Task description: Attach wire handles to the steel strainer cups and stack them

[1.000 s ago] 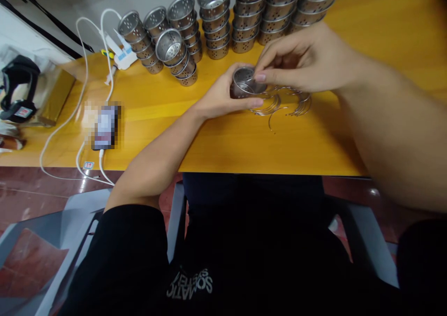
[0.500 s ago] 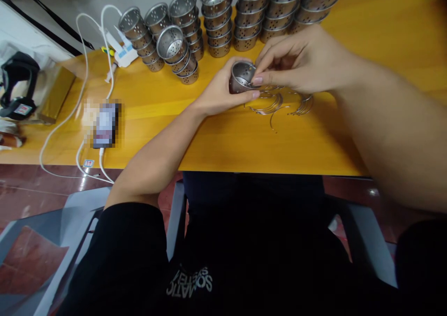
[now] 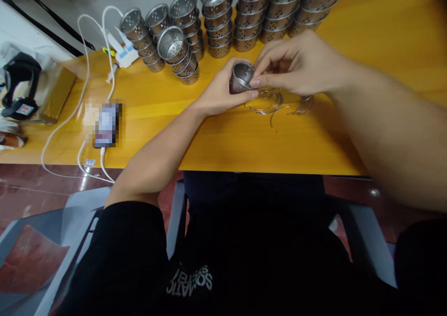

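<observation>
My left hand (image 3: pixel 223 91) is wrapped round a small perforated metal cup (image 3: pixel 239 79), its mouth tilted up toward me. At the cup's right rim, my right hand (image 3: pixel 291 66) pinches thumb against fingers on a thin wire, mostly hidden by the fingertips. Just below the hands, a bunch of curved metal wires (image 3: pixel 275 107) lies on the table, partly covered by them. A second bunch of curved wires (image 3: pixel 303 106) rests to the right, under my right wrist. One single wire (image 3: pixel 271 121) lies apart, nearer to me.
Several stacks of perforated cups (image 3: pixel 219 29) stand along the back of the yellow table (image 3: pixel 265 153). A shorter cup stack (image 3: pixel 179 57) is left of my hands. Farther left are a phone (image 3: pixel 107 126), white cables (image 3: pixel 84 73), a power strip (image 3: pixel 125 54) and a cardboard box (image 3: pixel 61 94).
My right hand has shifted very slightly left and down at the cup's rim, still pinching. The cup and my left hand stay nearly where they were.
</observation>
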{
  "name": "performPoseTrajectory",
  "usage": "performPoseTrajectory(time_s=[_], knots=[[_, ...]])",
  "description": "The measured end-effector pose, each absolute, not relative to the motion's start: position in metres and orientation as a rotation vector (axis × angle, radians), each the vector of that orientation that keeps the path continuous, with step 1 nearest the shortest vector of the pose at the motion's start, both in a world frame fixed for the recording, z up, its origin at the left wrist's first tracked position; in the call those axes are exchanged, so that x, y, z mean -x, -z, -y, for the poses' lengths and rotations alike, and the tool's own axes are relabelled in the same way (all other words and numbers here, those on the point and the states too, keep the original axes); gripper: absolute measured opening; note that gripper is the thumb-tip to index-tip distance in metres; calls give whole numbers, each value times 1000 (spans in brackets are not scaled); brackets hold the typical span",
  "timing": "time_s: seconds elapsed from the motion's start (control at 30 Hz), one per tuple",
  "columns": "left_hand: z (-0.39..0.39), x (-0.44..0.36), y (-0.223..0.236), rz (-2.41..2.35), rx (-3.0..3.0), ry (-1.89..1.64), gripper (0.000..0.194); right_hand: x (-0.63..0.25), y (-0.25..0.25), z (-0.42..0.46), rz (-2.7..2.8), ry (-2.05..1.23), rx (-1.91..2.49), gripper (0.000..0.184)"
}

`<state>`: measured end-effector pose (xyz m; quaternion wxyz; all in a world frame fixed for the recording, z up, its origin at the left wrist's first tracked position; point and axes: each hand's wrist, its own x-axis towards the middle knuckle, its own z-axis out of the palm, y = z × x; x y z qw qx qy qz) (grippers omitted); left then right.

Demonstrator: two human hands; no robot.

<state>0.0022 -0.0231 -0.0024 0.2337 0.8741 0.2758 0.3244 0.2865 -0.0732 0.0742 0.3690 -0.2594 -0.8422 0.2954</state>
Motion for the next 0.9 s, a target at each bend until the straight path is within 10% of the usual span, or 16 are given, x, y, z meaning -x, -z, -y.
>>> performPoseTrajectory(time_s=[0.33, 0.53, 0.9], knots=[[25, -3, -4, -912, -2277, -948, 75, -282, -68, 77, 1976, -695, 751, 58], [19, 1, -5, -928, -2264, -1008, 83, -288, -59, 70, 2188, -333, 715, 12], [18, 3, -5, -845, -2303, -1082, 89, -287, -46, 69, 2317, -334, 712, 37]])
